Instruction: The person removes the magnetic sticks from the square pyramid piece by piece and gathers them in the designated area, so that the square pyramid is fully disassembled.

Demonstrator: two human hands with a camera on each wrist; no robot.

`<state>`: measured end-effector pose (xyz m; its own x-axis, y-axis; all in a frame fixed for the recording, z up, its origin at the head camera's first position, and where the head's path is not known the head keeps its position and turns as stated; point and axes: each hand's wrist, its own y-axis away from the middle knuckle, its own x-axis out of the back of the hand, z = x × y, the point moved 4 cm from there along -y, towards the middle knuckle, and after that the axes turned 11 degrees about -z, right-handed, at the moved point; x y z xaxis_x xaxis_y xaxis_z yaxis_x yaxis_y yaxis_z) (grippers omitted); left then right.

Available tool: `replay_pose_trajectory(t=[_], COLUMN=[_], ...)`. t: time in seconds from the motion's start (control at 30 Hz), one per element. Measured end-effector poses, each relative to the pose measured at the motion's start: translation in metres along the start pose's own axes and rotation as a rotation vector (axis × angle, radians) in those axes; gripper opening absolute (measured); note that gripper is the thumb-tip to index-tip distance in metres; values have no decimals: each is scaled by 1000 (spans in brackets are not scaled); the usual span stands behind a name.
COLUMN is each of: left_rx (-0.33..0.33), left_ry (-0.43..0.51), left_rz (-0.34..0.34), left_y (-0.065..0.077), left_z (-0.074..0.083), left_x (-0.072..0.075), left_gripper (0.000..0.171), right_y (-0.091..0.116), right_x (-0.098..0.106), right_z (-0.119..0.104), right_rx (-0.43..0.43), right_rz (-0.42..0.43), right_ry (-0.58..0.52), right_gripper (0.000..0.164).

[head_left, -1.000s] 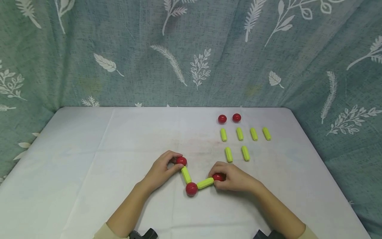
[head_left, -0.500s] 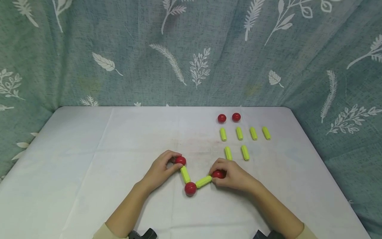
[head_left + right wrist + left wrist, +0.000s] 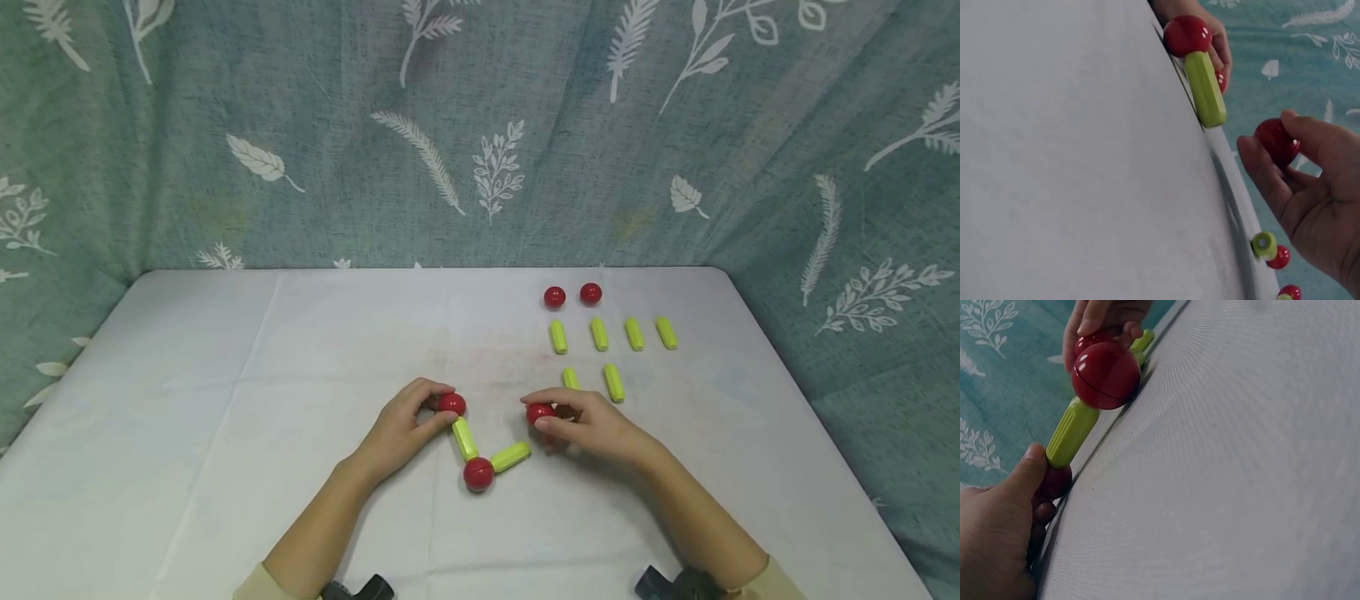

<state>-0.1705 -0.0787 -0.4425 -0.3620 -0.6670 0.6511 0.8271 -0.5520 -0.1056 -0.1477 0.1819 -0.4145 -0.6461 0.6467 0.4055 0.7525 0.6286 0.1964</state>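
While my right hand [image 3: 592, 425] pinches a red ball [image 3: 540, 414] between thumb and fingertips, that ball stands apart from the right-hand rod [image 3: 512, 457], a little to the far side of its free end. The rod is yellow-green, and its near left end touches the corner ball [image 3: 478, 474], also red, which rests on the white table [image 3: 225, 467] nearest to me of all the pieces. From that same ball the left-hand rod [image 3: 464, 439], yellow-green too, runs far and slightly left, so the two rods make an open V. At its far end sits the end ball [image 3: 452, 405], red again, gripped by my left hand [image 3: 408, 421] with the thumb on the near side and fingers on the far side.

Just to the far side of my right hand lie two middle rods [image 3: 614, 383], the left one partly covered by that hand. Farther off, four far rods [image 3: 599, 334] form a row from left to right, gaps between them, each pointing roughly away from me. Beyond them two loose balls [image 3: 591, 293], both red, rest side by side with a small gap, close to the table's far edge.

Behind rises a teal curtain [image 3: 330, 150] printed with white leaves, coming round on the left and right too. Nearest me show my beige sleeves [image 3: 262, 583] and black wrist devices [image 3: 375, 587].
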Motion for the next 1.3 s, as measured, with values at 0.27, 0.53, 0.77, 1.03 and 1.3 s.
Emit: replay_pose_trajectory(t=[0.27, 0.53, 0.77, 1.03, 1.3], left_rx=[-3, -4, -3, 20, -8], left_ry=[6, 16, 19, 5, -8], left_rz=[-4, -6, -5, -10, -1], left_y=[-2, -5, -4, -1, -1], left_z=[0, -1, 0, 0, 0], left_x=[0, -2, -2, 0, -2], left_gripper=[38, 36, 37, 36, 35], right_y=[3, 10, 7, -6, -22], right_x=[33, 78, 115, 159, 189], right_z=[4, 12, 24, 44, 73], right_rx=[-23, -19, 25, -65, -299], right_rz=[133, 292, 520, 666, 647], right_ry=[-43, 23, 120, 212, 181], right_gripper=[49, 53, 49, 46, 51])
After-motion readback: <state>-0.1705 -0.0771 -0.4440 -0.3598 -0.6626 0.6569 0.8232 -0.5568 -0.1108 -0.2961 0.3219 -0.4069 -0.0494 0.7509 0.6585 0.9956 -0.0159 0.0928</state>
